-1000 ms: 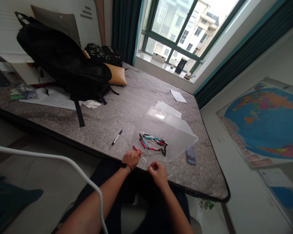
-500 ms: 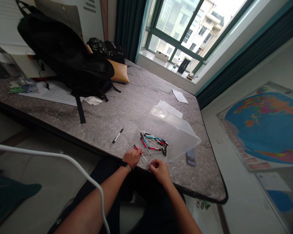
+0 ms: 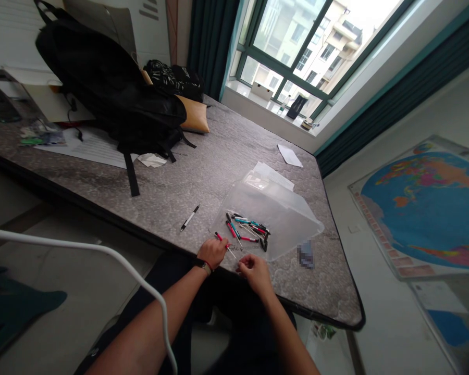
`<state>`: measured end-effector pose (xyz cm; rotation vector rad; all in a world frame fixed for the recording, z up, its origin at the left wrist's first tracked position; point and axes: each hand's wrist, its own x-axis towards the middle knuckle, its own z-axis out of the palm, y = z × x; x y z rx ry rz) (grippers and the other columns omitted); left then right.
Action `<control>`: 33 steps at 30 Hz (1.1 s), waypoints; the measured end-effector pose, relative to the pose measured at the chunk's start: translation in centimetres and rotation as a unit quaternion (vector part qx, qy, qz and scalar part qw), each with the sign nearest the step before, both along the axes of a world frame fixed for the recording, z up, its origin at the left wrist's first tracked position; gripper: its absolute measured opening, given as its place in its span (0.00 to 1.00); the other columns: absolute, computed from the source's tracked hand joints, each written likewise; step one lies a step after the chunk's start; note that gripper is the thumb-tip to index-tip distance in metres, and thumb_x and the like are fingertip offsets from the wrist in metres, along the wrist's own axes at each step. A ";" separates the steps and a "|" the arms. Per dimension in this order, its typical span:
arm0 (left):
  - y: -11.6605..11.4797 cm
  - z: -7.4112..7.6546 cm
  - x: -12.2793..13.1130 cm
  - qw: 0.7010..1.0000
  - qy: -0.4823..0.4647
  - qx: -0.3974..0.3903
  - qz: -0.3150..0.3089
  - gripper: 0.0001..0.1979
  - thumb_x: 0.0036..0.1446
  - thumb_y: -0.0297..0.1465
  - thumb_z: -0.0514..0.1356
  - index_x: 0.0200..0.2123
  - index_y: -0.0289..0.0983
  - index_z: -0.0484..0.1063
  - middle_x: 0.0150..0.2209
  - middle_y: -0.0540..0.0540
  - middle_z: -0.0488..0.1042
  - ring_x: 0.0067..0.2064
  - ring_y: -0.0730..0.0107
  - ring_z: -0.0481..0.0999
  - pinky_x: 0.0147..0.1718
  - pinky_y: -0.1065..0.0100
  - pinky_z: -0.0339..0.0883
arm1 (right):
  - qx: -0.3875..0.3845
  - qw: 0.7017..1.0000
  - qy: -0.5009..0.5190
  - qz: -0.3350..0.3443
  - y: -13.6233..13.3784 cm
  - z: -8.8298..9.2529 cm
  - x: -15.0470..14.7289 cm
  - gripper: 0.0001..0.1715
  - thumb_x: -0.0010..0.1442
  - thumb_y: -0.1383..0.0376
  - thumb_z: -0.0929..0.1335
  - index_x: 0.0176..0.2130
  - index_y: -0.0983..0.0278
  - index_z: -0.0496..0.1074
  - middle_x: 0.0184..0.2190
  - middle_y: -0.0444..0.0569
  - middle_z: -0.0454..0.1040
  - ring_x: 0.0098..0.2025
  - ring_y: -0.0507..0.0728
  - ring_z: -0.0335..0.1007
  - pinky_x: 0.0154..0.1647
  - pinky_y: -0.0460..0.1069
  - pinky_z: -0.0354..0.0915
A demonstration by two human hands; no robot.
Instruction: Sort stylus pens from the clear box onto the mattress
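Note:
My left hand (image 3: 213, 253) is closed around a red pen (image 3: 219, 236), near the table's front edge. A thin white rod (image 3: 232, 252), which looks like a refill, sticks out from the pen towards my right hand. With thumb and fingers pinched together, my right hand (image 3: 256, 271) is at the rod's far end; what its fingertips hold is too small to make out. Just beyond the hands, several pen parts (image 3: 250, 229) in red, teal, black and white lie in a translucent plastic bin (image 3: 293, 219). A black-and-white pen (image 3: 189, 218) rests to the left.
A black backpack (image 3: 113, 83) lies at the left, over printed papers (image 3: 88, 148). White sheets (image 3: 290, 155) are behind the bin. Beside it on the right sits a small blurred object (image 3: 305, 255). A white cable (image 3: 101, 249) crosses the lower left, in front of the table.
The view has shifted slightly. Both hands hold nearly the same pose, and the red pen stays in my left hand.

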<state>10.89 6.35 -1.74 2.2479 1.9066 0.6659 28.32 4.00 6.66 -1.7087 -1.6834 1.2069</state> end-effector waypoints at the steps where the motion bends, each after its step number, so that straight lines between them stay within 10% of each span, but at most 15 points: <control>1: 0.0 0.0 0.0 1.000 0.001 0.002 0.000 0.17 0.68 0.38 0.45 0.41 0.39 0.73 0.29 0.43 0.75 0.32 0.63 0.72 0.33 0.64 0.56 | 0.001 1.000 0.001 -0.003 0.0 0.0 -0.1 0.09 0.51 0.60 0.69 0.28 0.64 0.72 0.23 0.48 0.78 0.26 0.58 0.76 0.27 0.49 0.69; 33: 0.0 -0.4 0.0 1.000 0.003 0.016 0.002 0.17 0.68 0.38 0.45 0.41 0.39 0.72 0.28 0.44 0.75 0.32 0.63 0.73 0.32 0.65 0.55 | 0.163 0.976 -0.140 0.021 -0.3 0.1 -2.5 0.08 0.55 0.67 0.65 0.32 0.63 0.75 0.27 0.47 0.77 0.31 0.55 0.73 0.36 0.47 0.63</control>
